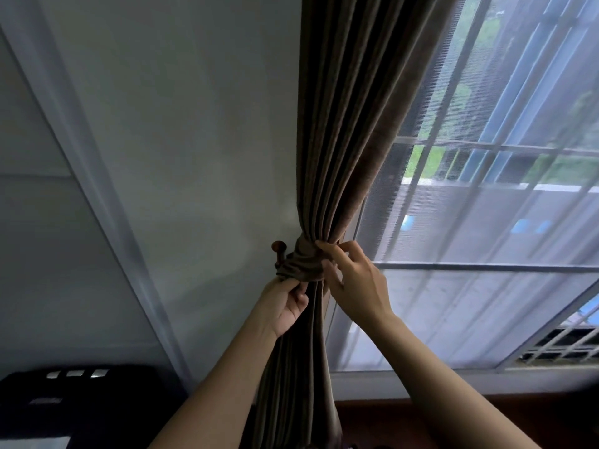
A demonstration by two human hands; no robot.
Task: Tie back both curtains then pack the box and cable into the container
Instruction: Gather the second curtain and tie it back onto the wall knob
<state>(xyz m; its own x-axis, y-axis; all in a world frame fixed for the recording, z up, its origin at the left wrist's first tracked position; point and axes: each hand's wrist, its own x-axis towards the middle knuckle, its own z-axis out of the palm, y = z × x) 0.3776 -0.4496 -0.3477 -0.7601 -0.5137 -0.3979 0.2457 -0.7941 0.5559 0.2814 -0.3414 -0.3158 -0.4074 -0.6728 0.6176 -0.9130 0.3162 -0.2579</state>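
Observation:
A brown curtain [350,124] hangs gathered at the left side of the window. A tieback band [303,262] of the same cloth is wrapped round it and runs to a round wooden wall hook [278,247]. My left hand [285,306] is below the band, its fingers curled and pinching the band's lower edge. My right hand [353,280] is at the band's right side, fingertips touching the band and the curtain folds. The box, cable and container are not in view.
A sheer white curtain [486,222] covers the barred window on the right. A white wall [194,157] lies to the left. A dark object [81,403] with pale tabs sits at lower left. A dark wooden surface [389,416] lies below the sill.

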